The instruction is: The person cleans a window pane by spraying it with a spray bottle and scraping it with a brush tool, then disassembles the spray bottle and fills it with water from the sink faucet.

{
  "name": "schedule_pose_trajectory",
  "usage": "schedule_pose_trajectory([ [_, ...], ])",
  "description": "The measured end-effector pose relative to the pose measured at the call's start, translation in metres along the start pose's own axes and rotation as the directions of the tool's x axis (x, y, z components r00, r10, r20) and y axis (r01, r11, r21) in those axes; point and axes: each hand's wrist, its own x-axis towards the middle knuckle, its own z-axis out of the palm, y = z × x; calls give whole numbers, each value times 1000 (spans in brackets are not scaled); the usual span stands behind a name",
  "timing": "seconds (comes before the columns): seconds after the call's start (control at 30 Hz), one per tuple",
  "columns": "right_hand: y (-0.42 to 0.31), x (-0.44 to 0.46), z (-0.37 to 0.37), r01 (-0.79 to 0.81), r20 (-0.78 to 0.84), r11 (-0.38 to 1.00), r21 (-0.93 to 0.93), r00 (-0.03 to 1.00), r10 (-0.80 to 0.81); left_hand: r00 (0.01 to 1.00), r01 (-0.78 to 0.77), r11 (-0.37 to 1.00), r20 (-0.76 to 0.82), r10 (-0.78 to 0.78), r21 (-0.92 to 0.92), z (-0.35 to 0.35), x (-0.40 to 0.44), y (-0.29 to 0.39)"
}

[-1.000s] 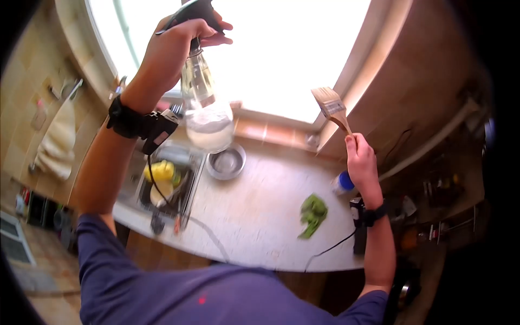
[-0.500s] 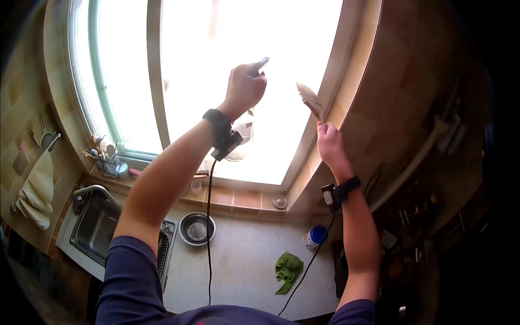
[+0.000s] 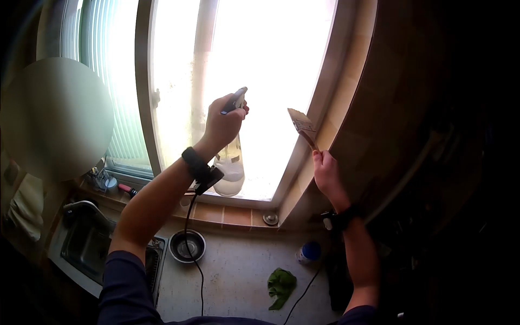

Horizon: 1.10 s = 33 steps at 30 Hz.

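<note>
My left hand is wrapped round the dark trigger head of a clear spray bottle, raised in front of the bright window. Pale liquid shows in the lower part of the bottle, which hangs upright below the hand. To the right, my right hand grips the handle of a flat paintbrush. The bristles point up and left, near the right side of the window frame, and whether they touch it I cannot tell.
On the counter are a metal bowl, a green cloth and a blue-lidded jar. A sink is at the left. Black cables hang from both wrists. A small round metal object sits on the tiled sill.
The view has tilted up towards the window. Since a second ago the spray bottle has moved right, closer to the brush; in the last half second both hands appear lower and slightly left.
</note>
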Motion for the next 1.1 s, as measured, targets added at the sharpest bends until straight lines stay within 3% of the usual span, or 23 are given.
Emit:
schedule_pose_trajectory([
  [0.07, -3, 7, -9, 44, -15, 999, 9, 999, -44, 998, 52, 997, 20, -53, 52, -14, 7, 18],
  [0.2, -35, 36, -37, 124, -82, 991, 51, 989, -119, 999, 26, 999, 31, -26, -27, -38, 31, 47],
  [0.27, -80, 49, -60, 74, -14, 997, 0, 997, -74, 996, 78, 994, 45, -82, 73, -50, 35, 74],
  [0.3, -92, 61, -67, 100, -26, 994, -40, 995, -101, 999, 15, 1000, 42, -15, 2, -62, 50, 66],
  [0.47, -136, 131, -96, 162, -127, 977, -140, 975, -180, 997, 78, 941, -16, -77, 329, -115, 122, 109],
  [0.57, -176, 142, -115, 84, -159, 975, -208, 980, -118, 1000, 21, 910, -6, -20, 414, -135, 144, 142],
  [0.6, -180, 145, -118, 91, -169, 975, -204, 978, -126, 1000, 24, 850, -15, -19, 526, -143, 150, 142],
  [0.7, -186, 151, -109, 137, -201, 982, -132, 966, -162, 993, 117, 844, -84, -86, 524, -168, 147, 111],
  [0.83, -181, 146, -82, 320, -195, 902, -290, 903, -383, 965, 190, 884, -247, -89, 426, -211, 140, 45],
  [0.97, -200, 132, -59, 250, -92, 941, -228, 957, -277, 899, 329, 794, -428, -97, 511, -225, 124, 15],
  [1.0, -203, 133, -50, 269, -98, 931, -246, 949, -300, 896, 279, 772, -444, 6, 571, -235, 128, -6],
  [1.1, -208, 133, -17, 331, -121, 905, -267, 920, -372, 914, 258, 739, -406, 23, 622, -239, 121, -29],
])
